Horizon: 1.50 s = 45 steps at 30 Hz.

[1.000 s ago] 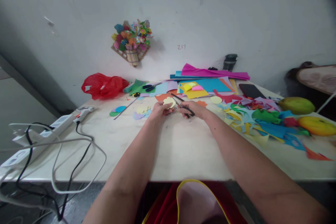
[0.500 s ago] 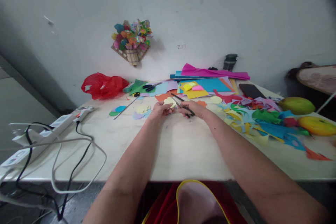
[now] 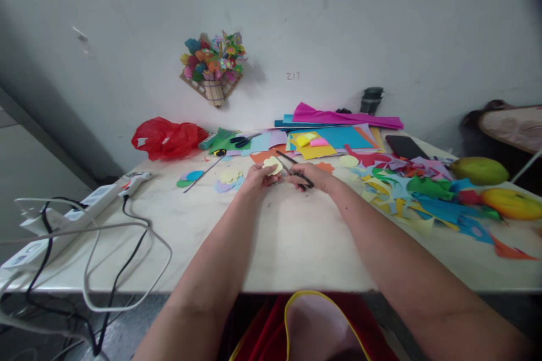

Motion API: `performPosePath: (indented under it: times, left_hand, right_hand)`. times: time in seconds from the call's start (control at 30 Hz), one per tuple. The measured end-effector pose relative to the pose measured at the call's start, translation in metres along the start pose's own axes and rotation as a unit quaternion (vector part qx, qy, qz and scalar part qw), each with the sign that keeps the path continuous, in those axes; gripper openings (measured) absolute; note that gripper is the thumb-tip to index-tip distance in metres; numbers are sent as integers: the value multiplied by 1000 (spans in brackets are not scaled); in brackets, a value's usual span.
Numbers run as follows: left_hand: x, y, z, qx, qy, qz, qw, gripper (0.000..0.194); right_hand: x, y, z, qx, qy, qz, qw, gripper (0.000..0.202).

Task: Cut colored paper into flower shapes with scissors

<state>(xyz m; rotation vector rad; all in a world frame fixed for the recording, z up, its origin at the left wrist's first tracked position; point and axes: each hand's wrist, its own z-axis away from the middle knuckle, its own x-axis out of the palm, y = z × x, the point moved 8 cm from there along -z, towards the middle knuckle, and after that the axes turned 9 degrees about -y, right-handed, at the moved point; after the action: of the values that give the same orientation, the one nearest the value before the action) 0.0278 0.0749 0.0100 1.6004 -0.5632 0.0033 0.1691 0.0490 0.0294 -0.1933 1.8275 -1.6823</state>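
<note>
Head view, centre of frame, above the bench (image 3: 296, 248): left hand (image 3: 258, 177) pinching a pale yellow paper shape (image 3: 273, 164); right hand (image 3: 315, 176) gripping black scissors (image 3: 292, 170), blades parted, touching the paper. Coloured scraps (image 3: 423, 189) at right.

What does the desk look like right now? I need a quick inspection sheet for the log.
Surface: pale table, near half bare.
Job's things: pale yellow paper cutout in left hand; black scissors in right hand.
Clutter: coloured paper scraps, paper sheets, red bag, second scissors, phone, two fruits.
Hands: both gripping, close together.
Cables: power strip, cords hanging off the left edge.
Surroundings: paper flower decoration on wall.
</note>
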Motion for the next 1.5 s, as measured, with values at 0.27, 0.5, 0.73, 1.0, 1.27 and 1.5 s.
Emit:
performPosePath:
  times: [0.27, 0.5, 0.73, 1.0, 1.27, 1.5]
  left_hand:
    - [1, 2, 1, 8, -5, -11, 1000, 26]
    - [0, 1, -1, 4, -7, -4, 1000, 26]
    - [0, 0, -1, -3, 2, 15, 1000, 23]
    - [5, 3, 3, -9, 8, 23, 1000, 22]
    - [2, 0, 1, 2, 0, 25, 1000, 27]
    - [0, -1, 0, -2, 4, 6, 1000, 28]
  right_hand:
    - [2, -1, 1, 9, -7, -3, 1000, 27]
    - [1, 0, 0, 9, 4, 2, 1000, 28]
    - [0, -4, 1, 6, 17, 6, 1000, 28]
    - [-2, 3, -4, 1, 30, -7, 1000, 29]
    - [-3, 9, -8, -7, 30, -7, 999, 34]
    - [-1, 1, -2, 10, 34, -29, 999, 33]
